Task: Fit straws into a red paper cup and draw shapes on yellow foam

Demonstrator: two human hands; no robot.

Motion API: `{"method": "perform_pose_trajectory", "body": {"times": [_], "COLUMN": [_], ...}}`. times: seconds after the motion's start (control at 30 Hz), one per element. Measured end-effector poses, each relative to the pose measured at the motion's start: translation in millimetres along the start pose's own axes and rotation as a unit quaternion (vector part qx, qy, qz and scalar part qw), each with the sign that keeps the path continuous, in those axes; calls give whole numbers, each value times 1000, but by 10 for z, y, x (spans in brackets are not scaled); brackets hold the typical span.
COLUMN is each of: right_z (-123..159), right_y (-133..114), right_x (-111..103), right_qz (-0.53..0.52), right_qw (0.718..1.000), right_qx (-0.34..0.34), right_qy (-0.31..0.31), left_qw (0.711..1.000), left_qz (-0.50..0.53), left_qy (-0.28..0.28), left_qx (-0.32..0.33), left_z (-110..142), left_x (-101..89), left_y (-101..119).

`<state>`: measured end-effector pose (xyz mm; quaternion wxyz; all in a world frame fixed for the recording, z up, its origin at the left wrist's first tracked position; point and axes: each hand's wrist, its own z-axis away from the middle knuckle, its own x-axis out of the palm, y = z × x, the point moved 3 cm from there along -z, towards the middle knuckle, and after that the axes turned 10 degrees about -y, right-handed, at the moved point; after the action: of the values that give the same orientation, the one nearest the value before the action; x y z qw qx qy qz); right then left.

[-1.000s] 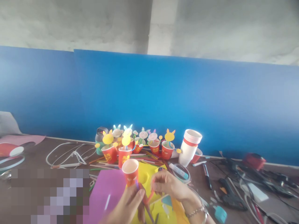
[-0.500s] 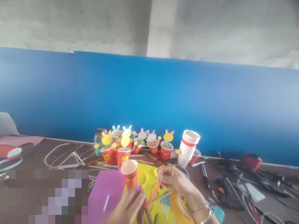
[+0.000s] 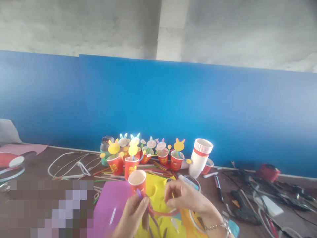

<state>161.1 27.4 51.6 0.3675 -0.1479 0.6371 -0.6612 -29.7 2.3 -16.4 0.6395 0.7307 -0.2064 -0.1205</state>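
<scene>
My left hand (image 3: 135, 208) is closed round the lower part of a red paper cup (image 3: 137, 181), its white inside facing up. A thin purple strip (image 3: 139, 194) sticks up at my left thumb. From there a bendy pinkish-red strip (image 3: 162, 213) curves rightward, below my right hand. My right hand (image 3: 185, 196) has curled fingers, with thumb and index tips close together over yellow paper (image 3: 153, 188); what they hold, if anything, cannot be made out. Behind the cup stand several red cups (image 3: 131, 168) bearing paper animal heads (image 3: 178, 145) on stems.
Purple paper (image 3: 109, 201) lies at the left, with coloured sticks (image 3: 158, 167) behind. A stack of white cups (image 3: 199, 160) stands right of the decorated ones. Further right are a marker (image 3: 218, 188), a black glue gun (image 3: 244, 208) and tangled cables. A blue partition (image 3: 158, 105) rises behind.
The red strip, earlier pulled up between my fingers, now sags in a curve below my right hand. My right hand has shifted slightly down. My left hand still holds the cup.
</scene>
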Motion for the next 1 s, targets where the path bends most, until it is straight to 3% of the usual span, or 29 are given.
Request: {"method": "perform_pose_trajectory", "body": {"times": [0.13,0.33,0.57,0.73,1.0], "right_z": [-5,-47,-47,-87,-157], "right_y": [-88,-289,-387,-356,-350], "right_x": [128,407,457,501,652], "right_qz": [101,229,258,267,370], "right_qw": [994,971,961,955,901], "right_qx": [28,3,-8,20,-88], "right_qy": [18,76,96,130,209], "left_qw": [999,996,997,992,979], "left_qz": [23,28,2,-12,20], "left_qy": [41,81,71,125,204], "left_qx": [6,-4,-23,-14,4], "left_z": [4,33,-7,23,36], "left_x": [-16,-8,-21,-51,-58], "left_y": [-6,46,61,19,20]}}
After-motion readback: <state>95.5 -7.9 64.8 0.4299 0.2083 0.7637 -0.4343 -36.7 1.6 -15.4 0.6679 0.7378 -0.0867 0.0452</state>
